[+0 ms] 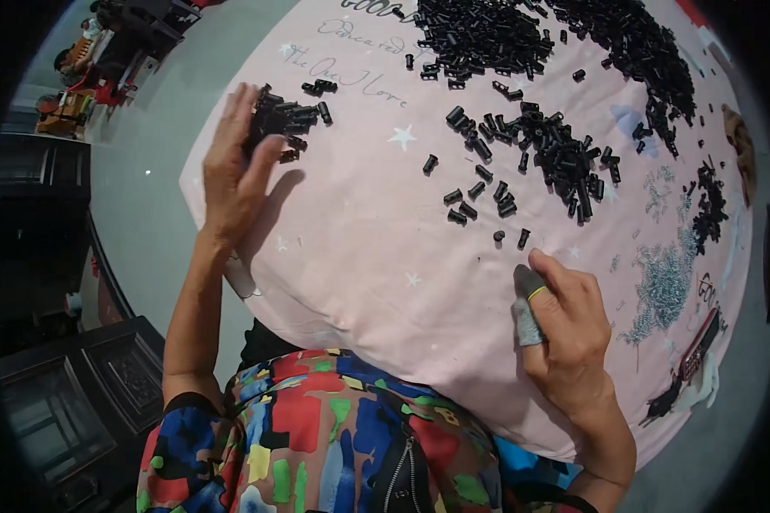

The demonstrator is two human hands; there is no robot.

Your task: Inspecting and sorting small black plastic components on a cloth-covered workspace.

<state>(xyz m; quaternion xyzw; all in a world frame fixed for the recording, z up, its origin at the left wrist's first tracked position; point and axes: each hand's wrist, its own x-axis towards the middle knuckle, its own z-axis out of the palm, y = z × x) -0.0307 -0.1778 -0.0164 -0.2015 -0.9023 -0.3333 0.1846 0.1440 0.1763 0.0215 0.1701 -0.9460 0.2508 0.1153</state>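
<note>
My left hand (231,171) lies flat with fingers spread at the left edge of a pink cloth (359,256), its fingertips against a small heap of black tube pieces (287,115). My right hand (565,329) rests on the cloth near its front edge, fingers curled, with a grey finger cot (526,312) on one finger; it holds nothing that I can see. Just beyond it lie a few loose black pieces (509,235). A bigger cluster of black pieces (547,150) sits in the middle, and a large pile (505,30) lies at the far side.
A heap of small silvery metal parts (663,286) lies to the right of my right hand. More black pieces (710,205) sit near the right edge. A dark tool (697,350) lies at the cloth's right front. Dark wooden furniture (68,385) stands at the left.
</note>
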